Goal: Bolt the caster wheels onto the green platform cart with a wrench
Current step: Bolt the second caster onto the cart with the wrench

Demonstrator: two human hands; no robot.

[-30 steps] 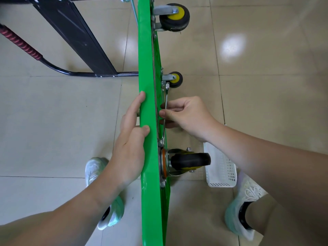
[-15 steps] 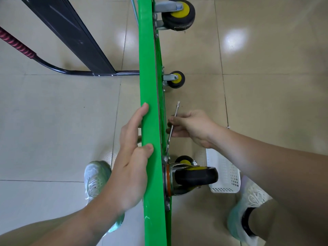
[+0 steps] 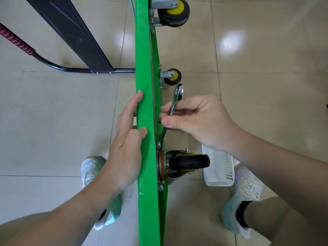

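Note:
The green platform cart (image 3: 144,68) stands on edge, seen from above, its underside facing right. My left hand (image 3: 126,139) grips its top edge, thumb over the rim. My right hand (image 3: 197,121) pinches a steel wrench (image 3: 174,102), whose lower end sits at a bolt (image 3: 158,144) just above the nearest caster wheel (image 3: 188,163). The wrench's upper end tilts away from the cart. Two more yellow-hubbed caster wheels, one (image 3: 173,77) mid-way and one (image 3: 174,12) at the top, stick out of the underside.
A white perforated basket (image 3: 220,170) sits on the tiled floor beside my right shoe (image 3: 243,199). My left shoe (image 3: 92,169) is left of the cart. The cart's black handle with a red grip (image 3: 16,42) and a dark panel (image 3: 74,32) lie at upper left.
My right hand has swung the wrench's free end away from the cart, to the right. The view has shifted closer; my left hand keeps its hold on the edge.

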